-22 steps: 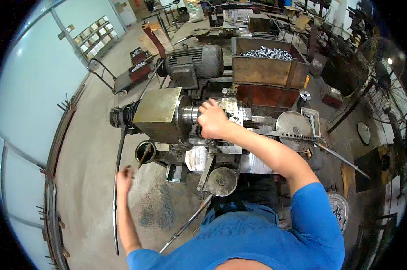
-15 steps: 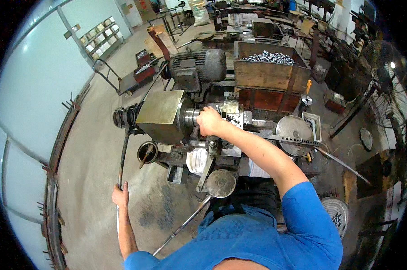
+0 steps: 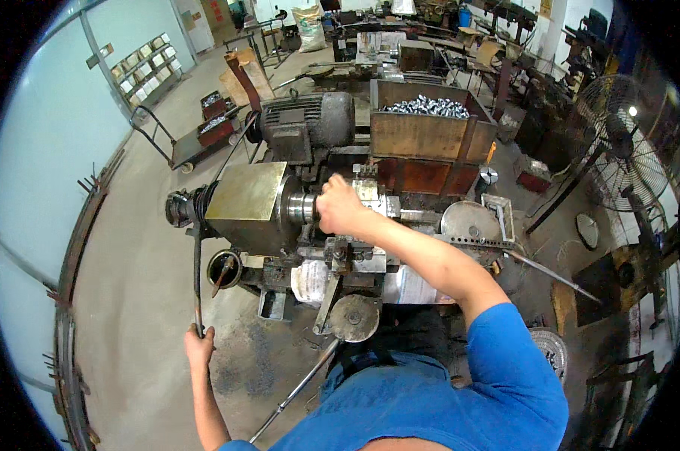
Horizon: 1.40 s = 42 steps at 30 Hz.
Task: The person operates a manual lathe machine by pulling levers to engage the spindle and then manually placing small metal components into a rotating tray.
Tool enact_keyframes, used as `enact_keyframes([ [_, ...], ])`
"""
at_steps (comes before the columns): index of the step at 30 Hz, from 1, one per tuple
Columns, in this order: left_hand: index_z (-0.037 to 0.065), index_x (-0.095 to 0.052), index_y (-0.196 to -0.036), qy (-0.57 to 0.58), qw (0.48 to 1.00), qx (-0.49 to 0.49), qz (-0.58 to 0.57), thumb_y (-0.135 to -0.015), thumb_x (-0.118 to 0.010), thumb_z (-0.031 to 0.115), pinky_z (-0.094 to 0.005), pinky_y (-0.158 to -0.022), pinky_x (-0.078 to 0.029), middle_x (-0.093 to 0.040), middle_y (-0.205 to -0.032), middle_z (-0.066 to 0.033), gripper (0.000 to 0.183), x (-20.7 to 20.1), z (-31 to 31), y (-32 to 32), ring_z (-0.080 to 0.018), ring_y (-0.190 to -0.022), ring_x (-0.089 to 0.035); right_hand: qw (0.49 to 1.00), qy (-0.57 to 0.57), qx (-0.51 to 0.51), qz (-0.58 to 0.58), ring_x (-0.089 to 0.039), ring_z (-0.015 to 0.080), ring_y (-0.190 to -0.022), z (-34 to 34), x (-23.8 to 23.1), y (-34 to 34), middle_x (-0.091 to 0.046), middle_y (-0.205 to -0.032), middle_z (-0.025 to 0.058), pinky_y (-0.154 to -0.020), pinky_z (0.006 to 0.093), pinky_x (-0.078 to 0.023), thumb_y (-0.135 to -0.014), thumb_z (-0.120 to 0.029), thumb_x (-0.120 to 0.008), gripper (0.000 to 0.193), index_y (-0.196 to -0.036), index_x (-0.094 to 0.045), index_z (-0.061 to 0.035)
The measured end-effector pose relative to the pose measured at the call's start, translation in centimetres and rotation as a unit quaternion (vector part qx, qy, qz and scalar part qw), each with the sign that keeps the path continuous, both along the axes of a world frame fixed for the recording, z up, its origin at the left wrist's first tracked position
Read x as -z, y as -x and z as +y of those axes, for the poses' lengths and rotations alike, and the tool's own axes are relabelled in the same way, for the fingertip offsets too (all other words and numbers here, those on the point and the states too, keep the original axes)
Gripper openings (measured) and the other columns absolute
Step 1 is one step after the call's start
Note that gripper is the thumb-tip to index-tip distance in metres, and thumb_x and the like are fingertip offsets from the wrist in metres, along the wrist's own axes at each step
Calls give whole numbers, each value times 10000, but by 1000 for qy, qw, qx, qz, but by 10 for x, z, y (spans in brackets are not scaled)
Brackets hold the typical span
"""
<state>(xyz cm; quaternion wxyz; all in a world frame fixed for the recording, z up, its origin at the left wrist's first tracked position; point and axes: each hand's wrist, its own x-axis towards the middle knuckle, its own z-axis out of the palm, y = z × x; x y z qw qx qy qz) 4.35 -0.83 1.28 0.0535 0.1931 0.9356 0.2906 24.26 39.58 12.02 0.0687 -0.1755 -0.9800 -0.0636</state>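
My left hand (image 3: 199, 347) is wrapped round the lower end of a long dark rod (image 3: 198, 278). The rod runs up to the left end of a bench lathe's metal-covered headstock (image 3: 246, 194). Over at the headstock's other end, my right hand (image 3: 340, 207) is closed beside the shiny spindle nose (image 3: 303, 207). The back of the hand hides its fingertips and whatever they may hold. Just right of it lies the lathe's tool slide (image 3: 366, 192). A round metal disc on a lever arm (image 3: 355, 318) sits below, towards my body.
Behind the lathe stand an electric motor (image 3: 307, 124) and a wooden box (image 3: 430, 135) of small shiny metal parts. A second round disc (image 3: 470, 221) and a long handle (image 3: 554, 276) extend rightward. A fan (image 3: 618, 143) stands far right, a trolley (image 3: 189, 150) far left.
The whole view has shifted, so the lathe appears further left. My left hand now sits at the rod's lower end; earlier, rod showed below it. My right hand stays by the spindle nose.
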Motion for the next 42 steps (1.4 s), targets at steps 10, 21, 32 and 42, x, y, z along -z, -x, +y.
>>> enact_keyframes([
  [10,-62,-519,-844,-87,987,74,-116,-753,-630,113,-315,-441,-475,-554,-569,-112,226,14,12,40,-189,-467,-572,921,-120,-18,369,-494,383,-999,59,-114,-92,-537,-1054,216,-855,413,-431,-537,-130,-615,489,-1018,-580,-48],
  [21,-76,-547,-877,-110,979,83,-149,-808,-589,137,-290,-462,-488,-549,-582,-83,227,13,11,39,-154,-493,-566,881,182,-382,212,-534,211,-614,-142,-180,-160,-547,-688,54,-548,327,-433,-581,-181,-595,221,-767,-570,-63],
  [32,-57,-543,-848,-109,984,51,-133,-815,-594,141,-278,-448,-483,-542,-592,-69,207,-6,13,16,-143,-472,-562,943,306,-106,71,-494,138,-486,-159,-227,-206,-551,-610,21,-474,290,-403,-623,-187,-616,124,-604,-567,-75],
  [42,-36,-542,-950,-118,981,68,-137,-784,-623,227,-269,-529,-409,-546,-673,-52,322,20,16,43,-136,-578,-497,853,354,93,371,-520,146,-537,-92,-46,-304,-528,-590,63,-537,259,-432,-557,-134,-561,487,-1023,-624,-7],
])
